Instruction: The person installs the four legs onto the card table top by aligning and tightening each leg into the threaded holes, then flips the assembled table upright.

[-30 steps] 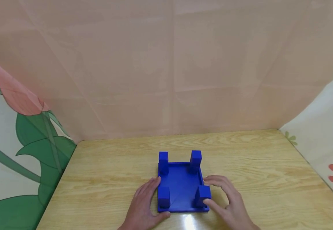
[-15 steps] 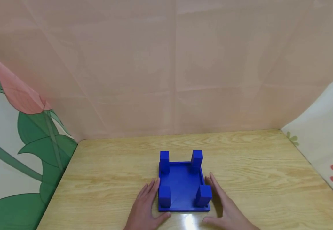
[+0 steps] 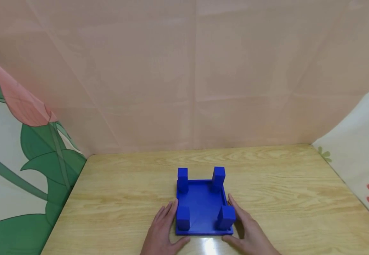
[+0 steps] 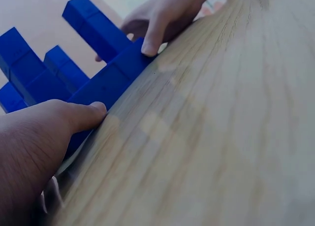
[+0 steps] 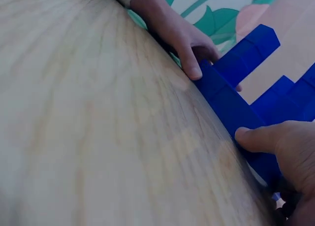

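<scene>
A square blue tray (image 3: 201, 209) with raised edges lies on the table, and an upright blue block post stands at each corner. My left hand (image 3: 159, 230) grips its near left corner, thumb at the front wall and fingers along the left side. The near left post (image 3: 183, 218) rises just inside that hand. At the near right corner my right hand (image 3: 250, 228) holds the tray the same way, its fingers beside the near right post (image 3: 227, 216). In the left wrist view the left thumb (image 4: 91, 115) presses on the front wall; some fingers are hidden behind the tray.
The wooden table (image 3: 123, 187) extends around the tray. A plain pinkish cloth (image 3: 184, 78) hangs along its back edge. Flower-printed cloths stand at the left (image 3: 37, 141) and right (image 3: 363, 156).
My right hand has let go of the near right post and moved down to the tray's right side and front corner. The left hand stays at its corner.
</scene>
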`<control>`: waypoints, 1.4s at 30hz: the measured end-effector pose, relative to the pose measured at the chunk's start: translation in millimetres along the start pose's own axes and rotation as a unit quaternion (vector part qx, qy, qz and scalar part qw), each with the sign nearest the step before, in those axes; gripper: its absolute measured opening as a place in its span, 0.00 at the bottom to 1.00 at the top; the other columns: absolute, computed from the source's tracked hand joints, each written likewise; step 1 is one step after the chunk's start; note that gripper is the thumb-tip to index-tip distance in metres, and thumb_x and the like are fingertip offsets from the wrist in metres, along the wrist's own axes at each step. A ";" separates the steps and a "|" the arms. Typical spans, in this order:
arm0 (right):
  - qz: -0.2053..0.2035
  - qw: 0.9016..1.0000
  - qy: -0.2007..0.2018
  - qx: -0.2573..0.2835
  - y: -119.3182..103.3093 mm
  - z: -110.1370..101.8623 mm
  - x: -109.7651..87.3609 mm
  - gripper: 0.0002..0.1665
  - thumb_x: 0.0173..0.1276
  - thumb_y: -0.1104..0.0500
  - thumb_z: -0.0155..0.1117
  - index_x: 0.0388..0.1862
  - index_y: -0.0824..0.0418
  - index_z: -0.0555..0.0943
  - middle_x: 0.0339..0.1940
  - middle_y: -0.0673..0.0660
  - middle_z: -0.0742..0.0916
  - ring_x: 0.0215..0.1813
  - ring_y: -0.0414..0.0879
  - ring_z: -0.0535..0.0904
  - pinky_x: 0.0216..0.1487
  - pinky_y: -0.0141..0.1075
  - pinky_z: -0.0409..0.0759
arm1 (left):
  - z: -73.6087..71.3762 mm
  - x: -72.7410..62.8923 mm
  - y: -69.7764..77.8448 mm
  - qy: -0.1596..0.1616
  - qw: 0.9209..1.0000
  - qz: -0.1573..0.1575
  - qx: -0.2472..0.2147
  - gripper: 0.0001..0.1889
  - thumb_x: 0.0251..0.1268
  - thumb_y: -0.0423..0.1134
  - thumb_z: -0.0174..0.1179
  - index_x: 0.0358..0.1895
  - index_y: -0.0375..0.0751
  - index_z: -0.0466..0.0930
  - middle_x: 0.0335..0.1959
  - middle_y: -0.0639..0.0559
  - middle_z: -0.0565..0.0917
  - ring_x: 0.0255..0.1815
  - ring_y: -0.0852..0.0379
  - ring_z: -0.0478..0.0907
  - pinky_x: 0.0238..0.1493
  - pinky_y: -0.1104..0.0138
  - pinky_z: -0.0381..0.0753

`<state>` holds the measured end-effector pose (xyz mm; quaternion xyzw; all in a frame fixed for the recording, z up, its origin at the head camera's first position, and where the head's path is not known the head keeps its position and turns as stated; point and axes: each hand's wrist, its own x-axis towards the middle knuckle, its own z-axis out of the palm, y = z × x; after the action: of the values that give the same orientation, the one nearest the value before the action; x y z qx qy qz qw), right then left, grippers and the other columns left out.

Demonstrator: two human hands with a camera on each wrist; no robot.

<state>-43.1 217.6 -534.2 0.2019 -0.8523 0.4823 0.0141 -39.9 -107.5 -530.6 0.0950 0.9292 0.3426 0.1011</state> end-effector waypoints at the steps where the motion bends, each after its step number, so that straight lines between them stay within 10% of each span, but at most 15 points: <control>1: 0.005 1.000 -0.001 0.000 -0.6 0.6 0.3 0.73 0.56 0.59 0.92 0.94 0.55 0.57 0.86 0.64 0.74 0.81 0.37 0.67 0.75 0.17 0.60 | 0.1 0.1 0.0 0.001 1.000 0.003 0.001 0.63 0.58 0.73 0.76 0.92 0.54 0.55 0.87 0.41 0.67 0.86 0.32 0.63 0.85 0.33 0.63; 11: 0.120 0.993 -0.012 -0.015 -8.2 1.1 3.2 0.70 0.53 0.56 0.94 0.91 0.39 0.64 0.84 0.52 0.77 0.83 0.58 0.72 0.81 0.32 0.69 | 3.4 1.2 -3.4 0.042 0.997 0.066 0.006 0.57 0.62 0.68 0.77 0.89 0.46 0.63 0.82 0.38 0.74 0.84 0.36 0.70 0.86 0.38 0.62; 21: 0.044 0.996 0.063 -0.035 -10.7 0.3 -2.6 0.59 0.54 0.48 0.94 0.84 0.50 0.76 0.78 0.51 0.83 0.76 0.37 0.77 0.72 0.15 0.65 | 0.0 -9.8 9.2 0.086 0.987 0.069 -0.116 0.51 0.68 0.66 0.74 0.90 0.55 0.62 0.84 0.45 0.72 0.80 0.40 0.75 0.78 0.42 0.77; 27: 0.013 0.997 0.077 -0.015 -28.2 -19.5 1.4 0.52 0.52 0.55 0.95 0.76 0.57 0.82 0.63 0.48 0.92 0.61 0.36 0.88 0.61 0.31 0.88 | -11.8 -14.2 23.2 0.165 0.953 0.153 -0.203 0.51 0.55 0.43 0.87 0.84 0.49 0.72 0.75 0.41 0.82 0.63 0.51 0.89 0.66 0.65 0.87; 35: -0.150 0.977 0.145 -0.039 -35.6 -38.5 13.1 0.51 0.39 0.79 0.89 0.70 0.65 0.87 0.55 0.47 0.94 0.51 0.33 0.92 0.56 0.23 0.87 | -24.8 -3.9 33.7 0.327 0.887 0.302 -0.125 0.42 0.40 0.13 0.81 0.68 0.31 0.86 0.56 0.37 0.93 0.42 0.54 0.95 0.52 0.73 0.91; 39: -0.198 0.950 0.224 -0.085 -31.1 -35.6 19.0 0.19 0.74 0.58 0.80 0.58 0.67 0.92 0.52 0.45 0.92 0.46 0.29 0.91 0.49 0.21 0.88 | -24.7 3.1 35.6 0.361 0.857 0.358 -0.083 0.20 0.66 0.19 0.70 0.62 0.25 0.88 0.50 0.33 0.93 0.40 0.49 0.96 0.47 0.73 0.92; 42: -0.211 0.935 0.250 -0.139 -29.0 -36.5 18.8 0.37 0.84 0.36 0.59 0.56 0.68 0.93 0.51 0.48 0.92 0.44 0.31 0.91 0.41 0.20 0.87 | -25.8 3.9 37.2 0.355 0.859 0.367 -0.031 0.16 0.73 0.23 0.66 0.61 0.25 0.88 0.49 0.36 0.94 0.40 0.50 0.95 0.46 0.75 0.91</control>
<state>-56.2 228.4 -486.9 0.2460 -0.8177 0.3796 0.3560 -46.2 -94.6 -487.4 0.2980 0.7889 0.3937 -0.3658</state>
